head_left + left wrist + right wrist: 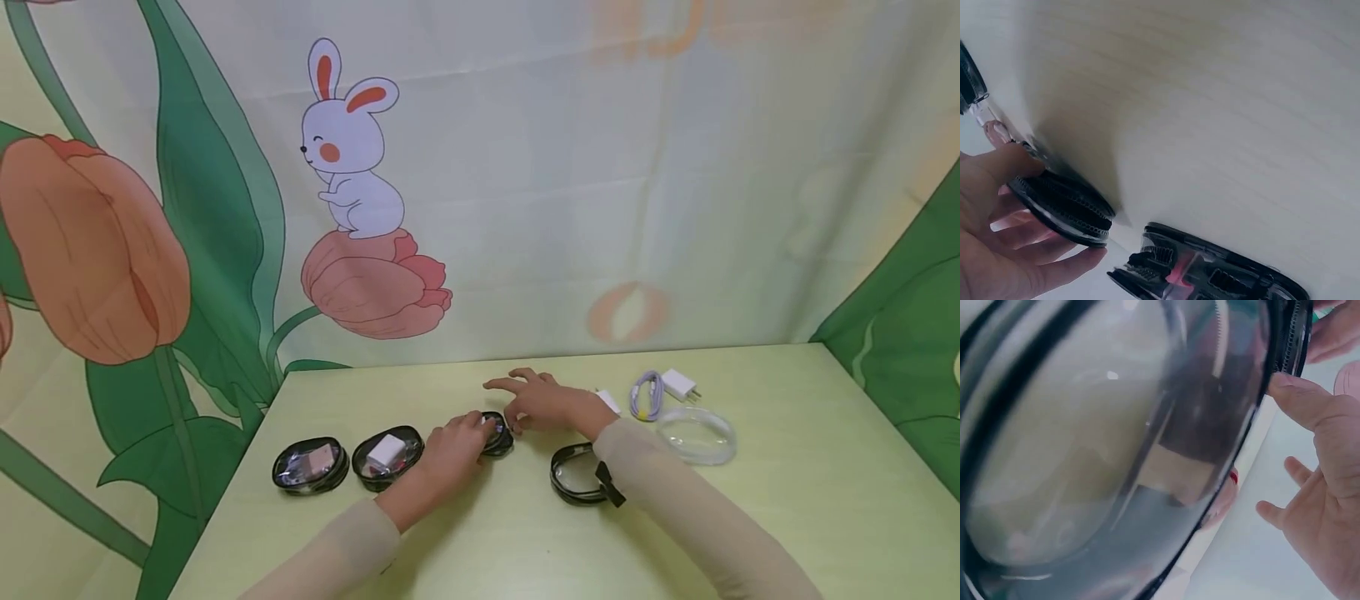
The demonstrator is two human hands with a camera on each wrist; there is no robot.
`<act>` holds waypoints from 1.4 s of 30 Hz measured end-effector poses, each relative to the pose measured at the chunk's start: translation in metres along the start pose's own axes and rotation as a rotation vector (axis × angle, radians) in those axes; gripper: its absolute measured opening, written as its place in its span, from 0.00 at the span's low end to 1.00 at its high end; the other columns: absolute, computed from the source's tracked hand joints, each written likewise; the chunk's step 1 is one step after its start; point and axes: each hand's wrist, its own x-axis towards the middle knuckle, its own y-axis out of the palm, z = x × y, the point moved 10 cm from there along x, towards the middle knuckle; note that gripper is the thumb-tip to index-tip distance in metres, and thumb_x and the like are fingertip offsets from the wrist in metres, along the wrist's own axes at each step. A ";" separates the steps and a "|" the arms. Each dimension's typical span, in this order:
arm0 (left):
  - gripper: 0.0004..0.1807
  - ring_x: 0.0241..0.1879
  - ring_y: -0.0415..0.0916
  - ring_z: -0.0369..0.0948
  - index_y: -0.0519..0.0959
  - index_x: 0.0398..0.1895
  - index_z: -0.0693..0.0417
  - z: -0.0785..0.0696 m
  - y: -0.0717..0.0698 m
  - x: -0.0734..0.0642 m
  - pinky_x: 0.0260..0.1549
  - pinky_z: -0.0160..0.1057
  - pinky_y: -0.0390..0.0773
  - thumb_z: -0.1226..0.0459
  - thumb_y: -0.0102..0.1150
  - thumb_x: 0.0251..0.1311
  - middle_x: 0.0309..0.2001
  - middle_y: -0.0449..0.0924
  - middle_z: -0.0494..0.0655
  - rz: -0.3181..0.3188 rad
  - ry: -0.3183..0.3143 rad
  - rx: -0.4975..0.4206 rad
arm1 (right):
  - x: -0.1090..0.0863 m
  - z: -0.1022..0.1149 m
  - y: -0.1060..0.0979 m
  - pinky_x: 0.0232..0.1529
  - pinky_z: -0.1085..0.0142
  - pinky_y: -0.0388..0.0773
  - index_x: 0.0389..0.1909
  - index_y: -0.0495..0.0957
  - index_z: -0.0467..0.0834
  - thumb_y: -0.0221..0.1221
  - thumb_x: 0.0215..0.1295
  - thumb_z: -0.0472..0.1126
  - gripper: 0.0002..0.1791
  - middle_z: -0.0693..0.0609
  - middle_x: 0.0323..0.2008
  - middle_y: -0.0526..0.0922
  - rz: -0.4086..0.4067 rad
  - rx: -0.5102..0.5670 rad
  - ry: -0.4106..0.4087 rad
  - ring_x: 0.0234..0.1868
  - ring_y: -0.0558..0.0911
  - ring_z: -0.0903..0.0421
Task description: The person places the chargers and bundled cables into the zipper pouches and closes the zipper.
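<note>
My left hand (450, 454) grips a small oval zip case (497, 437) with black edges and clear sides. In the left wrist view, that case (1063, 209) stands tilted between thumb and fingers. My right hand (546, 402) is just right of it, fingers spread and mostly straight. Its thumb tip reaches the case's black zip edge (1291, 337) in the right wrist view; whether it presses there I cannot tell. A clear case with black rims (576, 477) lies below my right forearm; a similar clear case fills much of the right wrist view.
Two more black-edged clear cases (311, 467) lie at the left, one with a white block (386, 452) visible. Beyond my right forearm are a coiled purple cable (647, 396), a white plug charger (680, 384), another white piece (608, 401) and a clear rounded case (697, 435).
</note>
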 end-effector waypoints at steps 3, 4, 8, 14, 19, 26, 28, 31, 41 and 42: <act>0.27 0.45 0.83 0.49 0.82 0.57 0.50 -0.001 0.000 0.000 0.26 0.48 0.84 0.60 0.78 0.52 0.50 0.80 0.52 0.011 0.006 0.010 | -0.003 -0.003 0.001 0.61 0.34 0.67 0.30 0.86 0.55 0.66 0.68 0.42 0.06 0.55 0.78 0.57 0.021 -0.001 0.011 0.76 0.56 0.34; 0.27 0.45 0.83 0.49 0.81 0.57 0.49 -0.001 0.001 0.000 0.27 0.47 0.84 0.60 0.78 0.52 0.50 0.81 0.52 0.016 0.008 0.014 | -0.005 -0.003 0.002 0.60 0.35 0.67 0.30 0.85 0.56 0.66 0.68 0.42 0.07 0.55 0.78 0.57 0.027 -0.002 0.008 0.75 0.57 0.35; 0.32 0.45 0.82 0.49 0.79 0.61 0.50 0.001 0.004 0.000 0.30 0.48 0.84 0.59 0.78 0.50 0.49 0.80 0.54 0.050 -0.012 0.021 | -0.008 0.005 0.000 0.59 0.34 0.67 0.32 0.85 0.54 0.66 0.69 0.43 0.05 0.54 0.78 0.57 0.028 0.036 -0.031 0.75 0.57 0.34; 0.35 0.48 0.81 0.52 0.76 0.67 0.50 0.009 0.011 0.000 0.36 0.52 0.82 0.56 0.74 0.54 0.54 0.76 0.53 0.112 -0.092 0.039 | -0.002 0.015 -0.002 0.59 0.34 0.68 0.31 0.86 0.54 0.66 0.68 0.44 0.05 0.52 0.79 0.54 0.012 0.084 -0.029 0.75 0.56 0.34; 0.39 0.52 0.74 0.54 0.70 0.71 0.54 0.014 0.019 -0.006 0.40 0.55 0.77 0.51 0.69 0.56 0.62 0.70 0.54 0.160 -0.137 0.006 | 0.003 0.003 0.003 0.59 0.30 0.66 0.31 0.86 0.52 0.65 0.69 0.42 0.06 0.49 0.80 0.53 -0.018 0.132 0.103 0.75 0.55 0.34; 0.48 0.70 0.61 0.57 0.58 0.77 0.61 0.009 0.027 -0.020 0.64 0.57 0.68 0.53 0.70 0.59 0.76 0.57 0.58 0.217 0.013 -0.065 | 0.007 -0.016 0.006 0.61 0.33 0.66 0.33 0.86 0.54 0.62 0.73 0.41 0.08 0.47 0.77 0.59 -0.079 0.114 0.291 0.75 0.57 0.35; 0.46 0.75 0.55 0.57 0.57 0.77 0.64 0.005 0.026 -0.023 0.70 0.55 0.62 0.56 0.68 0.63 0.77 0.54 0.61 0.221 0.095 -0.057 | 0.008 -0.017 0.004 0.61 0.34 0.67 0.34 0.86 0.54 0.62 0.72 0.42 0.07 0.47 0.77 0.60 -0.079 0.102 0.311 0.75 0.58 0.35; 0.40 0.76 0.52 0.59 0.55 0.76 0.70 0.003 0.026 -0.026 0.73 0.51 0.59 0.58 0.59 0.71 0.77 0.52 0.67 0.223 0.200 0.021 | 0.011 -0.013 -0.001 0.60 0.35 0.68 0.34 0.86 0.53 0.62 0.71 0.39 0.07 0.47 0.76 0.62 -0.077 0.094 0.309 0.74 0.59 0.34; 0.24 0.74 0.60 0.59 0.61 0.71 0.76 -0.003 0.015 -0.033 0.71 0.47 0.62 0.74 0.38 0.76 0.71 0.60 0.74 0.164 0.348 0.243 | 0.009 -0.004 -0.003 0.58 0.34 0.69 0.33 0.85 0.53 0.62 0.72 0.37 0.08 0.50 0.76 0.61 -0.054 0.061 0.199 0.72 0.62 0.33; 0.23 0.74 0.60 0.59 0.61 0.71 0.75 -0.003 0.014 -0.033 0.71 0.46 0.63 0.74 0.38 0.76 0.72 0.60 0.73 0.168 0.346 0.243 | 0.009 -0.004 -0.003 0.58 0.35 0.69 0.33 0.85 0.53 0.62 0.72 0.38 0.08 0.51 0.76 0.61 -0.054 0.049 0.180 0.72 0.62 0.33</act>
